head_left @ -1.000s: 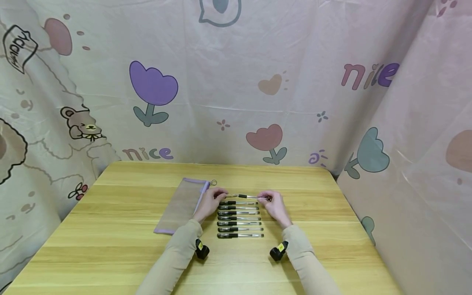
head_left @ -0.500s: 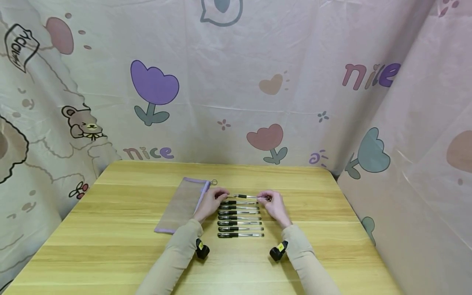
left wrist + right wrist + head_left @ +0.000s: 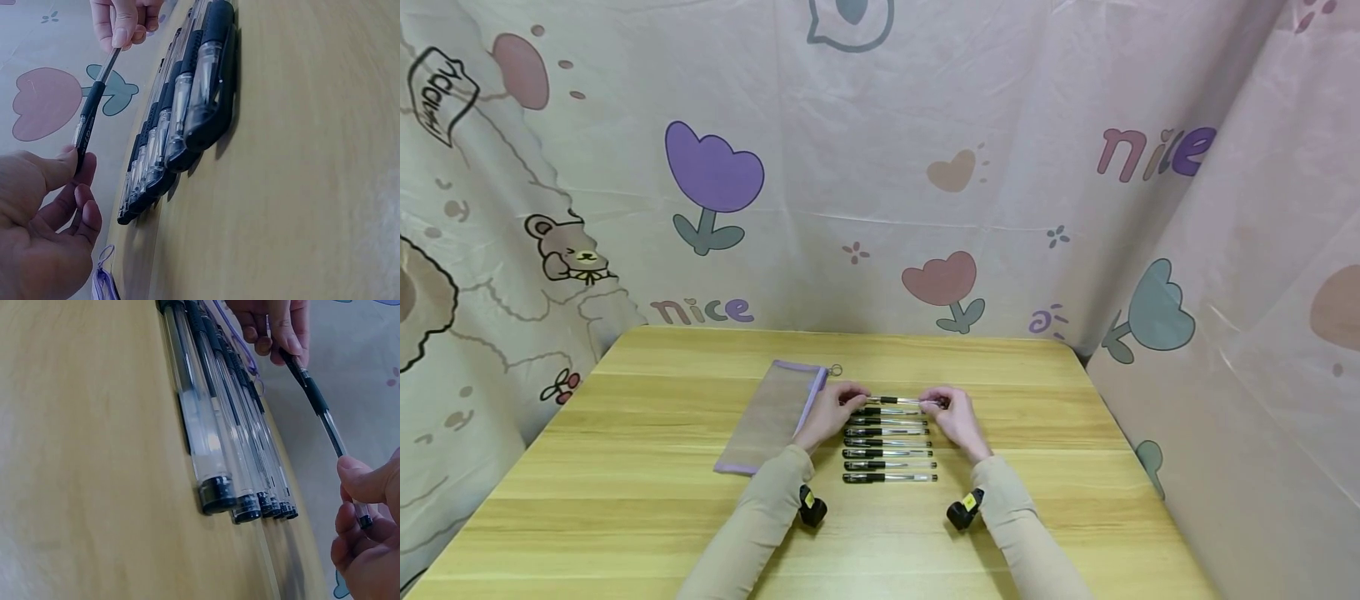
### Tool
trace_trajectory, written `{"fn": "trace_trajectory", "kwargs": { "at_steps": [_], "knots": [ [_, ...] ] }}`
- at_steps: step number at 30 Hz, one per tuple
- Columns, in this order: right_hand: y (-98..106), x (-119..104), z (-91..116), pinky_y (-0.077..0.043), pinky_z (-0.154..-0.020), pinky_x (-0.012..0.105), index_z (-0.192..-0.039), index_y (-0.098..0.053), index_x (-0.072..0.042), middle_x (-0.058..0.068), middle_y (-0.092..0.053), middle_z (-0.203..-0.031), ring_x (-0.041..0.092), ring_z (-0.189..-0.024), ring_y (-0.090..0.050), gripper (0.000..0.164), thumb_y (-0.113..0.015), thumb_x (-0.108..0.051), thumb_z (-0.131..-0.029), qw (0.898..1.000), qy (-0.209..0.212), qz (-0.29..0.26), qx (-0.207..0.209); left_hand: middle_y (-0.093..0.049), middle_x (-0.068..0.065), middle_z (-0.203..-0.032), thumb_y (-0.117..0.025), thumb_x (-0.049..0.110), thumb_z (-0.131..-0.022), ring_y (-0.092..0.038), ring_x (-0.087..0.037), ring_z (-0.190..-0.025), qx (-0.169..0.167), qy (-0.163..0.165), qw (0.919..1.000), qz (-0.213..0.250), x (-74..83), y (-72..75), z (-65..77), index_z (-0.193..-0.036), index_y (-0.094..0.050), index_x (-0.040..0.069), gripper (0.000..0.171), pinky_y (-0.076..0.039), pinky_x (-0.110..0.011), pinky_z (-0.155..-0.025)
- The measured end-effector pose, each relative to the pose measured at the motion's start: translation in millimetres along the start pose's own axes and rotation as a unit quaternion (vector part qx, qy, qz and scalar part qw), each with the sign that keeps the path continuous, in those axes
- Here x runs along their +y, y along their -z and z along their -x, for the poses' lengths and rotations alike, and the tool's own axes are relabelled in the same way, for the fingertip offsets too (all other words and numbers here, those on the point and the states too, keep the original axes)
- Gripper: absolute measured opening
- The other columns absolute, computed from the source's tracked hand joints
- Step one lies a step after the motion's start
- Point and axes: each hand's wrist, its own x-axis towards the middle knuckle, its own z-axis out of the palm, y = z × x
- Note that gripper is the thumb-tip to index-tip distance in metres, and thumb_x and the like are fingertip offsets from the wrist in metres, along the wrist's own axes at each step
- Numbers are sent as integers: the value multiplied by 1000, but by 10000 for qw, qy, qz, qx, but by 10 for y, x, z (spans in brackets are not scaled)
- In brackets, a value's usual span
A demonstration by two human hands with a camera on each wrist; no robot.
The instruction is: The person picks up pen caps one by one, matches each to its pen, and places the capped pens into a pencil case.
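Note:
A clear-barrelled gel pen with a black cap and black grip (image 3: 889,400) is held level between both hands, just beyond a row of similar pens. My left hand (image 3: 831,407) pinches its capped end between thumb and fingers. The thumb and fingers of my right hand (image 3: 957,418) pinch the other end, where a black end plug (image 3: 365,521) shows past the thumb in the right wrist view. Several matching capped pens (image 3: 891,454) lie parallel on the table, caps to the left. In the left wrist view the held pen (image 3: 94,100) is raised beside their capped ends.
A mesh zip pouch (image 3: 763,425) with lilac edging and a ring on its zip lies flat to the left, partly behind my left forearm. The wooden table (image 3: 625,467) meets a patterned curtain (image 3: 850,275) at the back and sides.
My right hand has shifted slightly to the left, and the held pen has moved a little left with it. The left hand keeps its pinch, and the row of pens has not moved.

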Motion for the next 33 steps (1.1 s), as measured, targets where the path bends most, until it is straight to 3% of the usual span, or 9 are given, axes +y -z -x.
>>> {"fn": "trace_trajectory", "kwargs": {
  "at_steps": [6, 11, 17, 21, 27, 33],
  "knots": [
    [-8, 2, 2, -51, -73, 19, -99, -75, -1, 13, -73, -95, 15, -82, -63, 11, -72, -2, -89, 9999, 104, -93, -98, -75, -15, -101, -67, 5, -94, -67, -19, -89, 7, -54, 9998, 167, -19, -8, -2, -104, -74, 2, 12, -51, -20, -78],
    [-19, 16, -8, -50, -70, 18, -97, -75, -1, 13, -73, -92, 13, -79, -61, 10, -72, 0, -88, 9997, 202, -87, -129, -75, -18, -99, -68, 5, -94, -68, -21, -86, 31, 87, 9992, 396, -38, 7, -2, -107, -73, -3, 17, -51, -17, -74],
    [-32, 7, -20, -49, -68, 18, -95, -76, -3, 12, -72, -91, 10, -76, -58, 9, -73, 0, -87, 9996, 269, -44, -115, -76, -17, -97, -70, 4, -92, -66, -13, -81, 76, 223, 9988, 428, -32, 32, 15, -101, -75, -1, 12, -50, -16, -72],
    [-38, 17, -23, -49, -69, 18, -95, -76, -3, 12, -72, -93, 10, -77, -58, 9, -73, 0, -87, 9993, 358, 25, -88, -76, -16, -96, -70, 4, -92, -65, -10, -80, 84, 198, 9990, 384, -15, 31, 25, -99, -76, 0, 10, -50, -16, -72],
    [-25, 2, -7, -48, -68, 18, -96, -75, -2, 11, -71, -93, 13, -78, -57, 10, -73, -1, -87, 9992, 363, 58, -134, -75, -18, -96, -70, 2, -91, -66, -15, -82, 163, -33, 9989, 449, -14, 13, 43, -98, -75, -1, 9, -51, -16, -72],
    [-3, -24, -11, -49, -68, 18, -96, -75, 1, 14, -71, -94, 12, -78, -57, 9, -73, 1, -87, 9990, 439, 36, -62, -75, -16, -95, -70, 2, -91, -65, -16, -80, 240, -23, 9988, 421, 30, 0, 69, -97, -75, 0, 8, -51, -17, -71]
  ]
}}
